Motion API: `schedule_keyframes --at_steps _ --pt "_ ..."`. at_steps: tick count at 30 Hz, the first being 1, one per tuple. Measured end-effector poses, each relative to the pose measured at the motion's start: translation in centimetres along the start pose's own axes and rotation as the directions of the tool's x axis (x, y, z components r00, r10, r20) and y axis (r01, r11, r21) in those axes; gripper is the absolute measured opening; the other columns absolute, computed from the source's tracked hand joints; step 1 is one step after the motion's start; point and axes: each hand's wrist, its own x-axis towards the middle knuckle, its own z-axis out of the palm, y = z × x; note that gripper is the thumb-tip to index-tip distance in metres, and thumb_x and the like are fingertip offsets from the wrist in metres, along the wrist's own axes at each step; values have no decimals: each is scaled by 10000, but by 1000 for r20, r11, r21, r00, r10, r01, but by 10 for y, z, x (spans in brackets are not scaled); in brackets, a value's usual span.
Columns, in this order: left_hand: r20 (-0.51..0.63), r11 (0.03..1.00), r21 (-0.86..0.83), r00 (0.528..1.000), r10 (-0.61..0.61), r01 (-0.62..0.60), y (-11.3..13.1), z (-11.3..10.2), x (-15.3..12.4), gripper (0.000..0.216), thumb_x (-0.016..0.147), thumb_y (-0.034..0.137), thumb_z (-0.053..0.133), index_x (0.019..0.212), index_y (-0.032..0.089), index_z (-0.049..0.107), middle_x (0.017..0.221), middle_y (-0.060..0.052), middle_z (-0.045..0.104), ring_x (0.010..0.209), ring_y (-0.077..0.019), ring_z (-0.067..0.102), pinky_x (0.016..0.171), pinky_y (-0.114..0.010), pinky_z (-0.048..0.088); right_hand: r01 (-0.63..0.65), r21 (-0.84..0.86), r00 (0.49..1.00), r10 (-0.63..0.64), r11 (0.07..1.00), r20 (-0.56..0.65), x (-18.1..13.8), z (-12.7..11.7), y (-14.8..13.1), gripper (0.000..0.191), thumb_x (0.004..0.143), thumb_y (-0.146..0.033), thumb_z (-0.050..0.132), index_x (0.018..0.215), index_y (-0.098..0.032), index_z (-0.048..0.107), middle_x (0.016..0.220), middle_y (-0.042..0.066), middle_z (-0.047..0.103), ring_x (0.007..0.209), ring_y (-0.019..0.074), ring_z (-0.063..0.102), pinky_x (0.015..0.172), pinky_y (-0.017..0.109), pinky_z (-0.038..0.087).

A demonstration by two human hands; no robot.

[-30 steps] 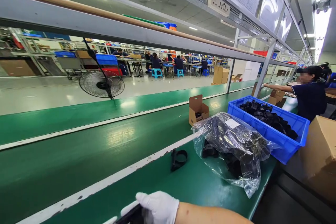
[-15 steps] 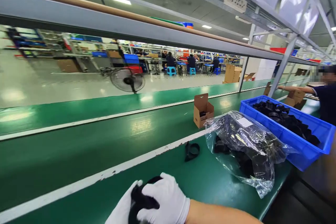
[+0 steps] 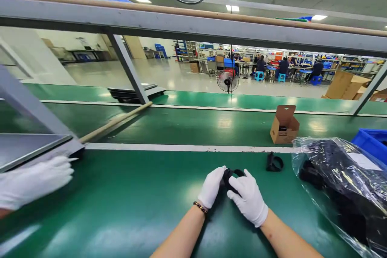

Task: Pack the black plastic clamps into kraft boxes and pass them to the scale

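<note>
Both of my hands wear white gloves and meet over the green bench top. My left hand (image 3: pixel 212 187) grips the left side of a black ring-shaped part (image 3: pixel 238 173), with a beaded bracelet on that wrist. Closed around its right side is my right hand (image 3: pixel 248 198). The gloves cover much of the part, so its exact kind is unclear. A similar black part with a round loop (image 3: pixel 274 163) lies to the right on the bench. Beyond it, a clear plastic bag (image 3: pixel 341 185) holds more dark parts.
An open brown carton (image 3: pixel 284 125) stands behind the white line. A blue bin (image 3: pixel 370 143) is at the right edge. At left, another person's gloved hand (image 3: pixel 39 179) is near a grey panel (image 3: pixel 33 149). A wooden pole (image 3: pixel 116 122) crosses the green surface (image 3: pixel 130 201).
The view has swung left, bringing the other person's gloved hand and the grey panel into sight. My hands still hold the black part together.
</note>
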Motion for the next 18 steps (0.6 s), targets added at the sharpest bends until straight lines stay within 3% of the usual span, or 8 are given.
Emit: schedule_keyframes --at_steps 3,5,6,8,10,12,15,18 --pt "-142 987 144 985 94 -74 12 -9 -2 387 799 505 575 1005 190 667 1128 -91 659 1131 -266 563 1098 -461 360 -39 -58 999 39 998 -11 -1 8 -3 225 925 -271 457 1082 -216 608 818 19 618 809 171 559 1004 419 340" --pt "-203 942 276 947 250 -190 30 -9 1 437 858 500 515 1159 195 597 1281 -99 567 1252 -259 476 1147 -453 289 -79 -84 997 79 993 -12 1 13 -5 165 896 -289 500 970 -217 629 726 5 580 743 175 537 891 366 385" --pt "-172 890 369 922 347 -267 41 -5 4 445 882 500 489 1197 198 574 1316 -100 537 1276 -252 455 1150 -438 285 -98 -97 995 98 990 -8 3 16 -5 148 881 -308 525 935 -218 630 703 2 567 720 177 526 825 342 391" --pt "42 704 579 877 479 -412 65 14 14 451 906 503 475 1234 204 558 1347 -102 513 1295 -246 439 1142 -406 300 -132 -117 991 133 984 9 6 19 -5 143 858 -343 563 903 -223 626 690 1 558 694 181 513 718 311 366" --pt "329 488 713 855 401 -503 87 48 32 483 910 499 491 1304 220 515 1379 -104 492 1302 -252 431 1125 -387 312 -153 -129 987 158 980 30 8 20 -5 157 844 -366 583 900 -225 620 690 1 556 683 184 508 669 302 334" --pt "479 360 764 845 239 -535 103 90 57 549 904 482 520 1395 258 419 1360 -107 508 1258 -268 476 1070 -387 364 -161 -139 985 169 977 46 9 18 -5 165 833 -372 588 901 -224 613 694 5 557 682 190 508 652 304 315" --pt "504 318 798 856 116 -512 113 148 103 653 873 471 584 1445 265 343 1189 -134 604 1092 -295 592 938 -417 456 -154 -152 985 163 976 53 10 15 -2 157 821 -352 572 890 -215 602 720 22 568 685 203 511 638 312 306" --pt "478 293 839 879 6 -458 110 186 144 575 888 441 586 1388 214 411 1149 -120 612 1009 -259 623 868 -437 508 -121 -151 990 130 981 47 13 14 4 164 797 -338 562 877 -201 603 764 42 589 692 206 520 628 310 311"
